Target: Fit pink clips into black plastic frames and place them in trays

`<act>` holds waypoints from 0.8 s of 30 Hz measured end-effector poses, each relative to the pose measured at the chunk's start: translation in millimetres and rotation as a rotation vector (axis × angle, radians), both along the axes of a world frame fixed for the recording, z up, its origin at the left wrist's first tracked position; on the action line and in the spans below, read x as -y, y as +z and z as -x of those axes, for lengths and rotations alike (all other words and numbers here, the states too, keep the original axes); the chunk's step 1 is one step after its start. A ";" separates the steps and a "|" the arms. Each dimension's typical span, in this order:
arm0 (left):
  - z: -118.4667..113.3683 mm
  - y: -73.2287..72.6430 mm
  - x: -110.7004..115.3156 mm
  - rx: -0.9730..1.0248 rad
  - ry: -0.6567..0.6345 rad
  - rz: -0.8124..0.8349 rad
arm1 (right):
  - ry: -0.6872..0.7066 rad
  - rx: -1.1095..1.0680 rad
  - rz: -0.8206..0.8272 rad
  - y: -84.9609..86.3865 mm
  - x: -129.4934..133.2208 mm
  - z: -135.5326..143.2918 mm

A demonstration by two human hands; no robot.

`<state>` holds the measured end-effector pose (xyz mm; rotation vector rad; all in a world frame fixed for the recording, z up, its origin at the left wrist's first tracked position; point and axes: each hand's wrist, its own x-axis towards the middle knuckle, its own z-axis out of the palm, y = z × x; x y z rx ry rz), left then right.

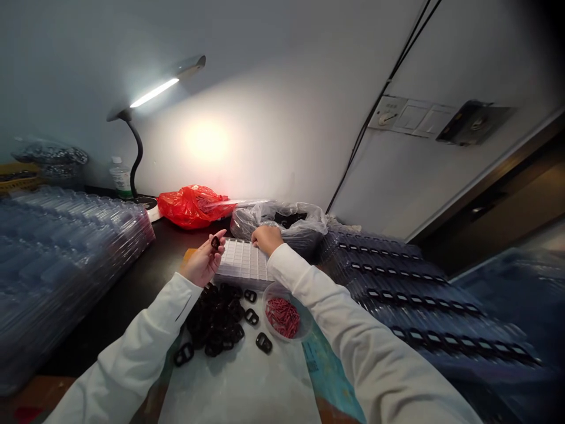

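My left hand [204, 259] holds one small black ring-like part [215, 242] between thumb and fingers, palm turned up, at the left edge of a white gridded tray [242, 259]. My right hand [267, 238] is over the tray's far right part, its fingers pinched together; whatever is between the fingertips is too small to make out. Below the tray lies a pile of black parts [216, 321], with a few loose ones beside it. A round clear bowl of small red pieces [282, 318] stands under my right forearm.
Stacked clear plastic trays [66, 247] fill the left; more stacks holding rows of black parts [410, 300] stand right. Behind are a red bag [192, 206], a clear bag with black parts [304, 232], a lit lamp [154, 93] and a bottle [120, 176].
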<state>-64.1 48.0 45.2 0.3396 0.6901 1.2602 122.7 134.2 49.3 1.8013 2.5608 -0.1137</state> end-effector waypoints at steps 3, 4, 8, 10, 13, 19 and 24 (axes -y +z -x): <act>-6.2 1.5 5.2 0.004 -0.039 0.066 | 0.020 -0.075 -0.048 5.1 3.7 -3.4; -8.1 1.8 6.8 -0.005 -0.044 0.084 | 0.030 -0.112 -0.075 9.0 7.4 -4.7; -16.6 0.0 12.8 -0.038 -0.069 0.114 | 0.148 -0.290 -0.176 31.8 39.4 -7.3; -22.5 -2.8 16.2 -0.058 -0.106 0.109 | 0.267 -0.431 -0.204 39.8 61.9 -5.5; -32.7 -8.6 21.6 -0.096 -0.157 0.123 | 0.382 -0.651 -0.217 39.3 90.5 -0.8; -45.0 -16.1 28.3 -0.177 -0.203 0.156 | 0.307 -0.781 -0.170 19.4 107.7 -5.8; -47.9 -15.5 33.4 -0.258 -0.293 0.087 | 0.203 -0.903 -0.115 11.5 111.6 -23.4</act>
